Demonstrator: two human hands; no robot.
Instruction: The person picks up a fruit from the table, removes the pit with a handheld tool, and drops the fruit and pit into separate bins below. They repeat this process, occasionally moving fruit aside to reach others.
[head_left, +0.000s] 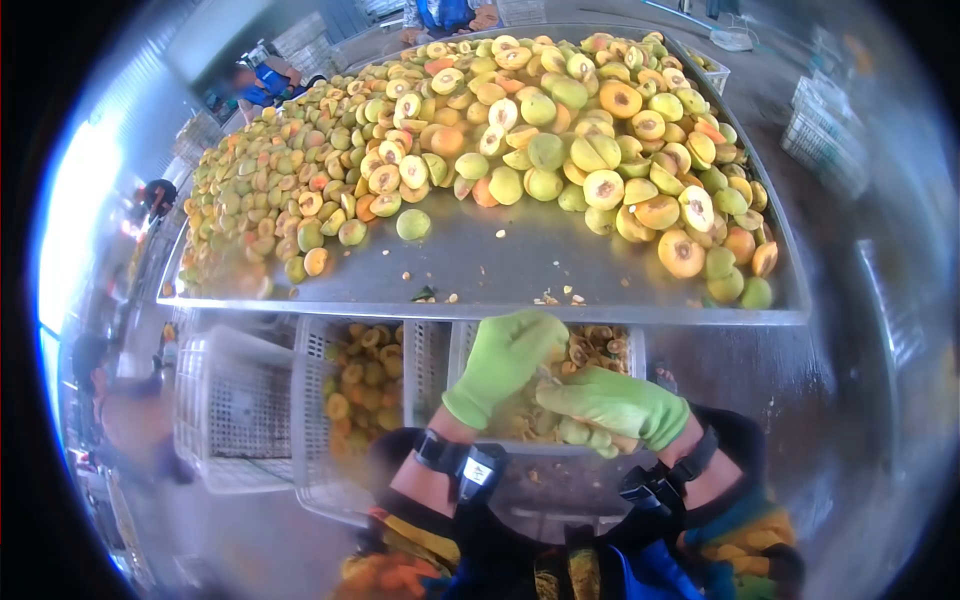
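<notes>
My left hand (pixel 508 366), in a light green glove, is closed with its fingers curled down in front of the table's edge. My right hand (pixel 625 405), gloved the same way, is close beside it, fingers bent inward. Between the two hands is something small that I cannot make out. Beneath them stands a white crate (pixel 637 352) holding pits and scraps. Just beyond lies a large heap of yellow-green peaches (pixel 545 150), many cut in half, some halves with the pit still in, on a metal table (pixel 470 240).
To the left a white crate (pixel 312 400) holds peach halves, beside another white crate (pixel 235 400). Small scraps lie near the table's raised front rim (pixel 640 317). Other people (pixel 268 80) are at the far side, and stacked crates (pixel 825 135) stand at right.
</notes>
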